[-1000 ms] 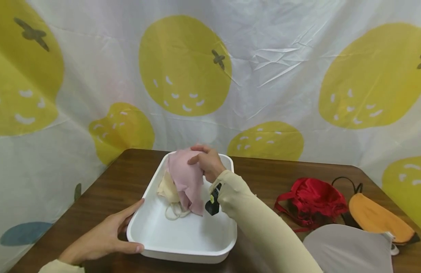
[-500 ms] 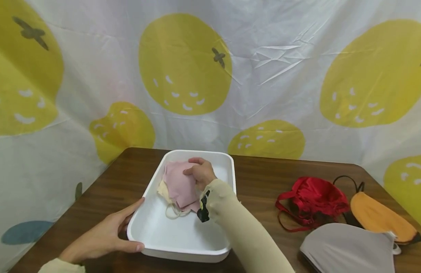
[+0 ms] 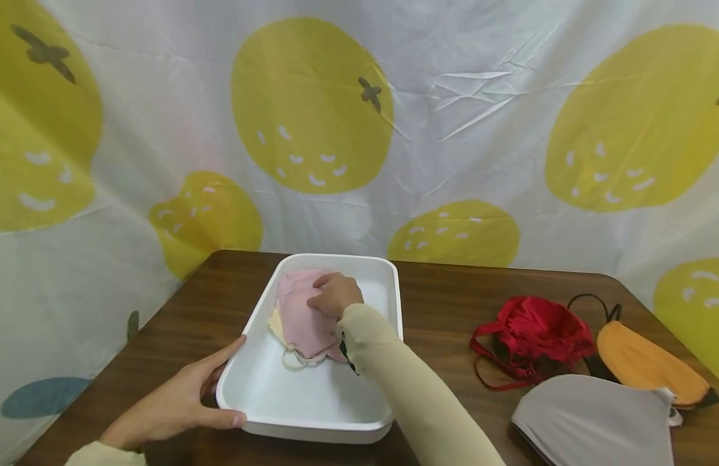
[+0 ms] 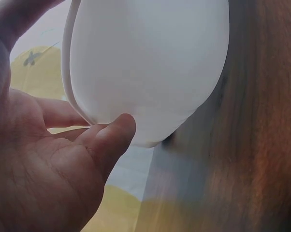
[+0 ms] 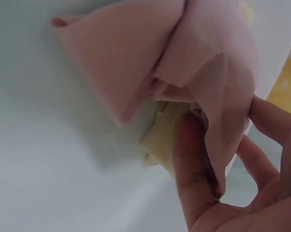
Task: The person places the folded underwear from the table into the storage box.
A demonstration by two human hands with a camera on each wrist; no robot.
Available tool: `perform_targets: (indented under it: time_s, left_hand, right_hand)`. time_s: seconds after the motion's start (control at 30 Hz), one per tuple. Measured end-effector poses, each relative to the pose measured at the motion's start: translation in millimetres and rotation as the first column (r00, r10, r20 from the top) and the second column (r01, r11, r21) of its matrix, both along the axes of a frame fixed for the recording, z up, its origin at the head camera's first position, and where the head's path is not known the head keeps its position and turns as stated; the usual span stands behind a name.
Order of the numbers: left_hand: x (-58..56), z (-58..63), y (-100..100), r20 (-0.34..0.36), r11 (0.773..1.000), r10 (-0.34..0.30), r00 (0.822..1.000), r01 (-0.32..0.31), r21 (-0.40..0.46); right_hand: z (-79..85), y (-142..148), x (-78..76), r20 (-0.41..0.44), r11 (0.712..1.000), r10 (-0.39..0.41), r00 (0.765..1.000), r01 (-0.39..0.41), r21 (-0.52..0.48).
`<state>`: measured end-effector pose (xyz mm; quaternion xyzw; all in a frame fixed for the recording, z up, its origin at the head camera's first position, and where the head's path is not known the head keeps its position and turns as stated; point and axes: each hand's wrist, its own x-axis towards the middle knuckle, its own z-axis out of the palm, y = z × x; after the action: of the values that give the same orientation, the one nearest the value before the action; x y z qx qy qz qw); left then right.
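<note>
A folded pink bra point(image 3: 303, 310) lies in the left back part of a white plastic tray point(image 3: 318, 414), over a pale yellow garment point(image 3: 274, 323) with a cream strap. My right hand point(image 3: 338, 296) pinches the pink bra by its right side. The right wrist view has the thumb point(image 5: 191, 169) under a fold of pink fabric and fingers on its other face. At the tray's near left corner, my left hand point(image 3: 178, 395) grips the rim, thumb in front and fingers along the side; the fingertips are partly hidden.
To the right on the brown wooden table point(image 3: 452, 291) lie a red bra point(image 3: 540, 333) with straps, an orange garment point(image 3: 650, 366) with black trim, and a grey bra point(image 3: 595, 417). A curtain point(image 3: 452, 142) with yellow fruit prints hangs behind.
My right hand has lowered the pink bra into the tray and drawn slightly nearer; the fabric now lies flatter over the yellow garment. The left hand stays on the corner.
</note>
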<state>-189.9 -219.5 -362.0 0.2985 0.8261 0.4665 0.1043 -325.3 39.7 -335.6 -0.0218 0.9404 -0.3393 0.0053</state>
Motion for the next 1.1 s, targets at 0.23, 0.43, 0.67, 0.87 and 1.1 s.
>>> perform_targets:
  time_s: [0.23,0.43,0.67,0.87,1.1]
  left_hand:
    - [0.8,-0.3,0.9,-0.020,1.000,0.011,1.000,-0.011,-0.015]
    - [1.4,-0.6,0.6,-0.038,1.000,0.008,0.999,-0.009,-0.029]
    - [0.2,-1.7,1.8,-0.027,1.000,0.010,1.000,-0.010,-0.022]
    - [0.6,-3.1,3.1,-0.030,1.000,-0.002,1.000,0.001,-0.011]
    - [1.8,-4.3,3.8,0.005,1.000,-0.007,1.000,0.007,0.001]
  right_hand:
    - [-1.7,-1.0,2.9,0.000,0.977,0.036,0.999,-0.035,0.210]
    - [-0.2,-0.5,5.8,0.034,0.976,0.020,0.999,-0.027,0.216]
    - [1.0,0.3,8.7,0.056,0.966,0.006,0.998,-0.020,0.258]
    - [4.9,3.4,11.5,0.047,0.960,0.032,0.998,-0.044,0.278]
    - [10.8,8.8,13.3,0.036,0.960,0.085,0.996,-0.092,0.264]
